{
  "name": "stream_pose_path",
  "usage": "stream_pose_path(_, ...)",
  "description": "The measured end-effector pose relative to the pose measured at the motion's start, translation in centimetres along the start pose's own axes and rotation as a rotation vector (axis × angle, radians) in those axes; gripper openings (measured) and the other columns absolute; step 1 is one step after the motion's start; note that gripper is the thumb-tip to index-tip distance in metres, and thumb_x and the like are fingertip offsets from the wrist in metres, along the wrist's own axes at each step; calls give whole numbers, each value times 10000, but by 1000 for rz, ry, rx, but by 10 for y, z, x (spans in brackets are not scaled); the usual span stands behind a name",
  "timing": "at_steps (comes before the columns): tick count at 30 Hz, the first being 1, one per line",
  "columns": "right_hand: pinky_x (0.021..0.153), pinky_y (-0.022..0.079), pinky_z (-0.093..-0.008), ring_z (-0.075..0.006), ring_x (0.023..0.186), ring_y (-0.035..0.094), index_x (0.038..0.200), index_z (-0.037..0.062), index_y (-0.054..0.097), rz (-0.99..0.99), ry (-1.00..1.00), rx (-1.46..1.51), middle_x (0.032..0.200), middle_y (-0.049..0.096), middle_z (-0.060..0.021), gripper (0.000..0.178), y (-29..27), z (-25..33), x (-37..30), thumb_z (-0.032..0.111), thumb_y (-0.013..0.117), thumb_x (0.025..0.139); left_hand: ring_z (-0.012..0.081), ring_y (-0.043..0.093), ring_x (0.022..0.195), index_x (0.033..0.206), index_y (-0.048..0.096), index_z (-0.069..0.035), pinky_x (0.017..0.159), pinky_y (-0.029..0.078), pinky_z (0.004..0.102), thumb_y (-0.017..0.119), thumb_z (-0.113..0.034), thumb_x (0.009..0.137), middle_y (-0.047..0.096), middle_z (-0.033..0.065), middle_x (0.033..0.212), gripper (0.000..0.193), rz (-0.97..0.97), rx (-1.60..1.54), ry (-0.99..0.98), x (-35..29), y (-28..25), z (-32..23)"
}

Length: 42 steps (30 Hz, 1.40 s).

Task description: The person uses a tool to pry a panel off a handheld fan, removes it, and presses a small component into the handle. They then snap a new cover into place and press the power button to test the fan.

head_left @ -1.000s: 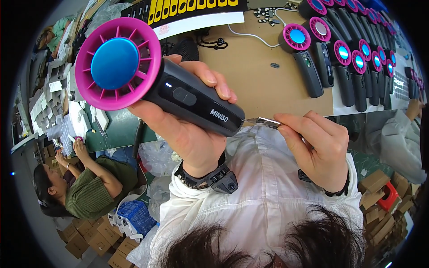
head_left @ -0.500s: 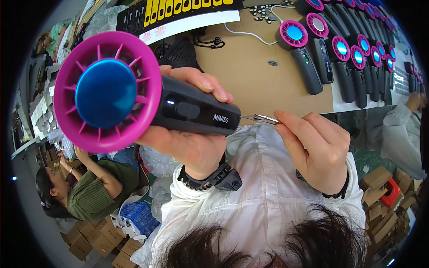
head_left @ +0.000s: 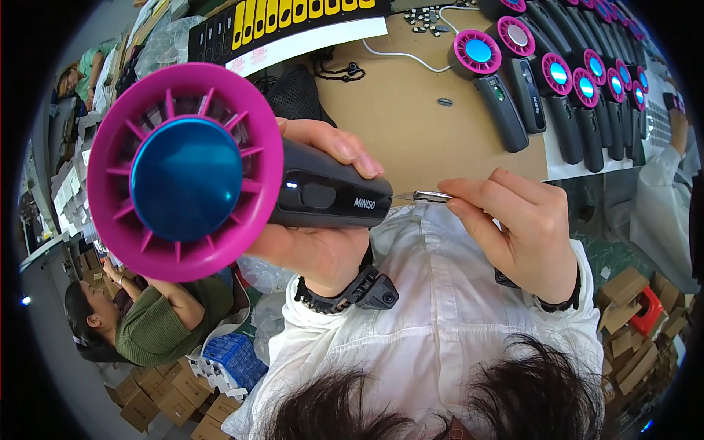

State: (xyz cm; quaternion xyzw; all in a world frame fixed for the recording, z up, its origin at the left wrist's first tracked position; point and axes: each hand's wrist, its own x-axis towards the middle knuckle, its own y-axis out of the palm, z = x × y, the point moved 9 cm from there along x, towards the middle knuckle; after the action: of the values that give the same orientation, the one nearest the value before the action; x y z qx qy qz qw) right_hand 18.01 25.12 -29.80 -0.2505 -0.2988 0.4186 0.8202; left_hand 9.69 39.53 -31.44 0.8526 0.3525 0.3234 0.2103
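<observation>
My left hand (head_left: 315, 253) is closed around a handheld fan (head_left: 323, 194) with a dark handle, a magenta ringed head and a shiny blue centre. The fan head points left and faces up at me, and small lights glow on the handle. From the right, my right hand (head_left: 521, 220) pinches slim silver tweezers (head_left: 431, 196) between thumb and fingertips. Their thin tip meets the bottom end of the handle; whether it goes inside is too fine to tell.
On the brown tabletop (head_left: 411, 110) lie a small dark part (head_left: 444, 102), a white cable (head_left: 403, 59) and a black mesh pouch (head_left: 295, 95). Several similar fans (head_left: 561, 110) stand in rows at the right. A co-worker in green (head_left: 161, 323) sits at the left, near cardboard boxes (head_left: 158, 396).
The fan's head has shifted slightly right and down and tilted more towards me. My right hand and the tweezers have moved a little left, with the tip still at the handle's end.
</observation>
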Motion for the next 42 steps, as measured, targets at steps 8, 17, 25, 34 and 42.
stream_pose_path(8, 433, 382, -267, -166, 479, 505, 839, 25, 644, 89, -19, 7, 586, 525, -60, 127, 8, -7, 4, 25, 658, 712, 198, 523, 630, 1161, 365, -48, 529, 469, 311, 380, -772, 707, 504, 127, 803, 855, -17, -33, -9, 1, 1, 3)
stream_pose_path(17, 471, 403, -276, -190, 517, 532, 822, 22, 641, 129, -10, 107, 618, 559, -78, 90, 14, -18, 6, 46, 646, 735, 204, 475, 622, 1140, 425, -41, 523, 409, 305, 440, -634, 799, 457, 86, 745, 685, -43, -28, -181, 3, 3, 11)
stream_pose_path(25, 489, 409, -283, -198, 530, 544, 809, 17, 641, 154, -14, 184, 620, 568, -81, 78, 18, -23, 7, 55, 642, 741, 198, 518, 592, 1139, 381, -49, 521, 459, 303, 332, -743, 754, 507, 116, 770, 795, -99, -165, -261, 2, -4, 22)
stream_pose_path(34, 458, 387, -276, -184, 497, 513, 816, 20, 643, 117, -30, 121, 602, 546, -71, 91, 13, -18, 7, 47, 648, 730, 199, 519, 606, 1134, 378, -47, 529, 458, 304, 335, -739, 756, 506, 116, 772, 789, -92, -125, -231, -1, -4, 23)
stream_pose_path(42, 414, 357, -264, -156, 444, 466, 826, 24, 650, -46, -89, -33, 569, 495, -49, 160, -6, 1, 5, 54, 691, 675, 212, 523, 594, 1154, 347, -34, 509, 466, 311, 340, -726, 766, 506, 143, 778, 794, -150, -137, -99, 5, -5, 9)
